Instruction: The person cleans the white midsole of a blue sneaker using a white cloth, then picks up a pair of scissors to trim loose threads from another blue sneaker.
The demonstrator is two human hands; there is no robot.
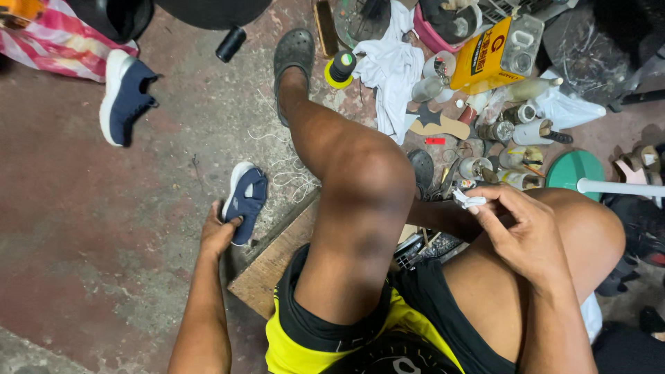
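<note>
We are seated low over a stained concrete floor (104, 228), and we take the raised knee (367, 173) at the middle of the view as our landmark. To the left of the knee and lower, our left hand (218, 234) reaches down and closes its fingers on the heel of a navy slip-on shoe with a white sole (244, 202), which lies on the floor beside a wooden board (267, 266). Its partner, a second navy shoe (125, 97), lies well apart, up and to the left of the knee. To the right of the knee our right hand (523, 232) rests over the other thigh, thumb and forefinger pinching a small crumpled white scrap (469, 201). We judge the step in hand to be picking up the shoe; bringing it over the lap would call for a firmer grip under the sole. Above and right of the knee stands a rectangular yellow tin with a red mark and a metal top (495, 55), tilted among small glass bottles (516, 128). Straight above the knee lies a white rag (391, 73), with a yellow-capped dark bottle (339, 68) just left of it. Far right of the knee sits a round green lid (571, 170).
</note>
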